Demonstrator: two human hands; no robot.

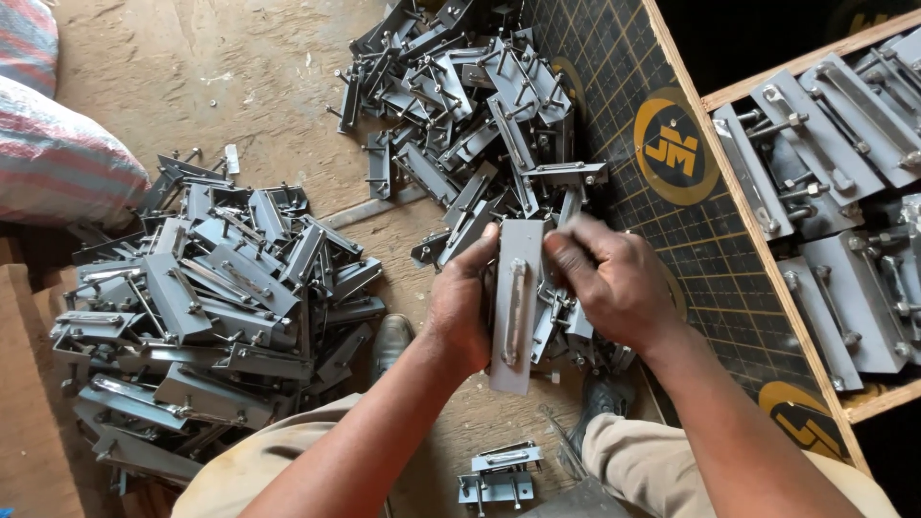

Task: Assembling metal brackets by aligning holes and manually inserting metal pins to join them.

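The left hand clamped a grey metal plate along its left edge, fingers wrapped tight, likely to steady it; the right hand pinched at the plate's top right corner, fingertips closed narrow on something too small to tell; the plate sat at centre frame, long axis running twelve to six, its raised bar facing up; piles of similar brackets lay at nine and twelve; a wooden crate of them stood at three.

Heaps of grey metal brackets lie on a dusty floor, beside a striped woven sack at left and a wooden crate at right.
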